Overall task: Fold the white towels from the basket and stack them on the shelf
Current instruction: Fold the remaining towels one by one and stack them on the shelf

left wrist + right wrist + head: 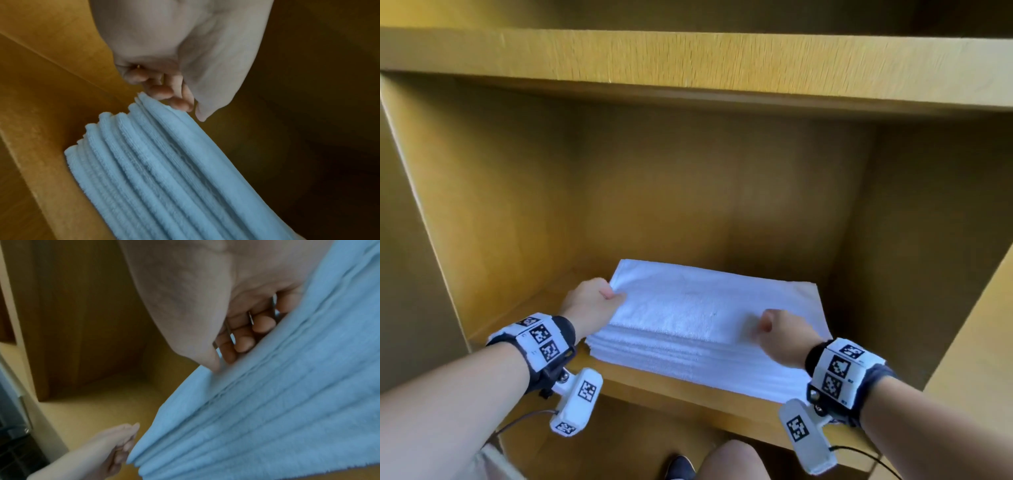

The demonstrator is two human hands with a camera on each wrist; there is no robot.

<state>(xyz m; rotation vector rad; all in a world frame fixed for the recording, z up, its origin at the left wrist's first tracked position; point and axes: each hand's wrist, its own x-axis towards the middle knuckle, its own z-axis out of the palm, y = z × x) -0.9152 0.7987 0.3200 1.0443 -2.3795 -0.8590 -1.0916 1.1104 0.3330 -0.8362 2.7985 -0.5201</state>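
White towel stack (pixel 698 318) lengthwise across shelf (pixel 664 387)

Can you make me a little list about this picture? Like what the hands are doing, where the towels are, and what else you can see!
place: wooden shelf compartment
towels: stack of folded white towels lying on the shelf
left hand: pinches the left edge of the top towel, thumb on top
right hand: fingers curled, at the stack's near right edge; grip unclear
wrists: both wear bands with black-and-white markers
basket: not in view
also seen: a knee and a dark shoe below the shelf
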